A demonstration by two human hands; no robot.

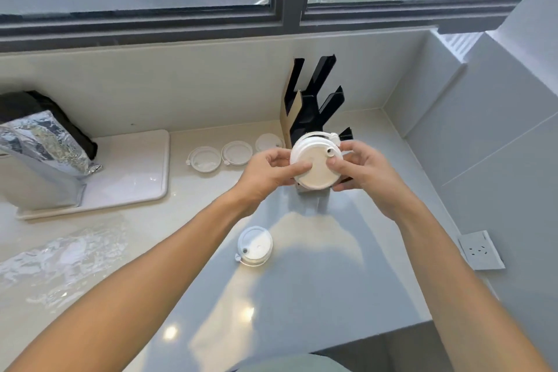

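Observation:
Both my hands hold a stack of white plastic cup lids [314, 170] above the counter, in front of a black slotted rack [314, 106]. My left hand [268, 172] grips the stack's left edge, with the thumb on the top lid's face. My right hand [362, 169] grips the right edge, thumb beside the small sip hole. One single white lid [255, 246] lies flat on the counter below my hands. Three more lids [237, 152] lie in a row near the back wall, left of the rack.
A white tray [133, 178] at the left carries a silver foil bag [45, 148] and a dark bag behind it. Crumpled clear plastic wrap [60, 257] lies on the counter at front left. A wall socket [480, 251] sits on the right wall. A window runs along the back.

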